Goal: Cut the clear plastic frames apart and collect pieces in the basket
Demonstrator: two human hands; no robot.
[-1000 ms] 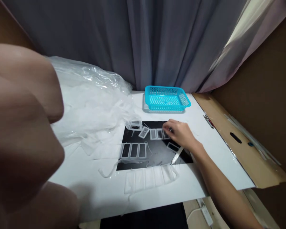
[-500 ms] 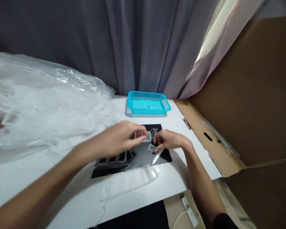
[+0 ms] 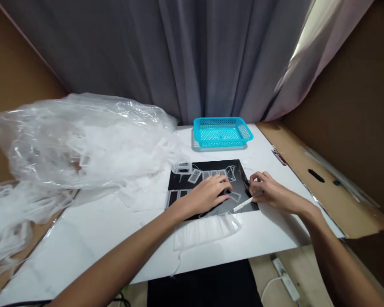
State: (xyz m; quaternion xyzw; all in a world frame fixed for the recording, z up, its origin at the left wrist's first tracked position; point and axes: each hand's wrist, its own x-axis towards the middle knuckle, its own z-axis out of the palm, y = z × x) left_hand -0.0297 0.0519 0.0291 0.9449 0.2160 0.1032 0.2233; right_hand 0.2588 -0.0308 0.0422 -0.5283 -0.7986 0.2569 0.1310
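Observation:
My left hand [image 3: 213, 192] rests over the black mat [image 3: 205, 165], its fingers apart and curved down beside a thin translucent loop [image 3: 233, 196]. At the mat's right edge, my right hand [image 3: 265, 191] is closed, with a white pen-like tool [image 3: 243, 204] sticking out from its fingers toward the left. Clear rectangular frames [image 3: 214, 173] lie in a row along the upper part of the mat. In front of the mat, a strip of whitish translucent pieces [image 3: 201, 232] lies on the white table.
A blue perforated basket [image 3: 223, 143] stands behind the mat. On the left lies a big clear plastic bag [image 3: 115, 149] full of white pieces. A small red and metal item [image 3: 279, 157] lies at right, and a power strip [image 3: 286, 279] is below the table.
The view has turned left. My left hand has lowered onto the mat, and my right hand has moved to the mat's right edge, the white tool now projecting from its fingers.

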